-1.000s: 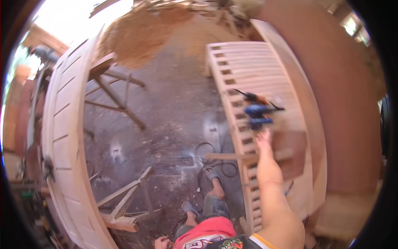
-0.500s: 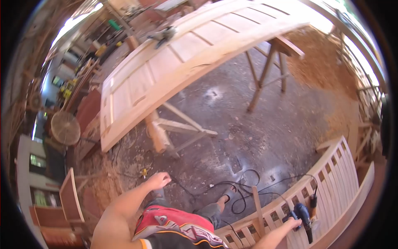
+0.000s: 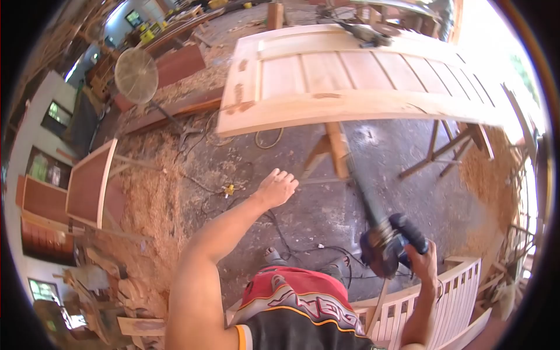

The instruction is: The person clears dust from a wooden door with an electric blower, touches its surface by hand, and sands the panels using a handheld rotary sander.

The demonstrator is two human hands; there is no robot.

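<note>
My right hand [image 3: 424, 261] is wrapped round the handle of a blue and black power tool [image 3: 382, 251], held up at the lower right. A blurred dark hose or cord runs from the tool up toward the door panel. My left hand [image 3: 277, 188] is raised in front of my body with its fingers curled; whether it holds anything is hidden. Beyond both hands lies a large pale wooden door panel [image 3: 291, 111], flat on wooden trestles [image 3: 338, 149]. On its far edge rests another power tool [image 3: 364, 35].
A slatted wooden piece [image 3: 455, 297] stands at the lower right. Black cords [image 3: 280, 230] cross the floor near my feet. A round fan [image 3: 136, 76] stands at the upper left, above a framed brown panel [image 3: 90, 186]. Sawdust [image 3: 490, 169] is heaped at the right.
The view has swung left toward the door panel and fan. My right hand has lifted the blue power tool off the slatted piece. My left hand has come up and forward.
</note>
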